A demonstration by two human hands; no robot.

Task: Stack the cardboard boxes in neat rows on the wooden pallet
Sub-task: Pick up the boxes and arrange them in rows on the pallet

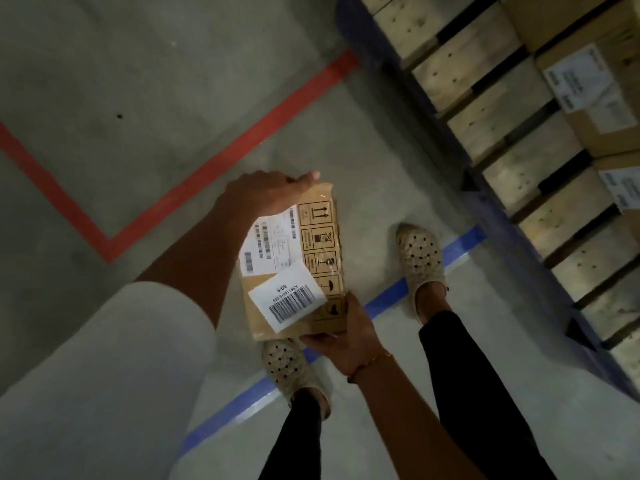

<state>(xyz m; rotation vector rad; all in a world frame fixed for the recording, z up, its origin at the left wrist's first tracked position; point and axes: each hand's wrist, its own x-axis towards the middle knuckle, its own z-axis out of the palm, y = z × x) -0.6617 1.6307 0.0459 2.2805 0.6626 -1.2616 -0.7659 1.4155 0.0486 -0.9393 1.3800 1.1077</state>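
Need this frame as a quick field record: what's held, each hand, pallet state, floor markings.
held item: cardboard box, carried above the floor, barcode labels facing the camera
left hand: left hand grips the box's far end, fingers curled over the edge
right hand: right hand holds the near end from below
pallet: wooden pallet at right, with labelled boxes on pallet along its far side
floor markings: red tape at left, blue tape under the feet
step status: box not yet on the pallet

Label print on the small box [294,261] blurred out, wooden pallet [502,133] ran off the right edge, left hand [266,192] fingers hidden behind the box
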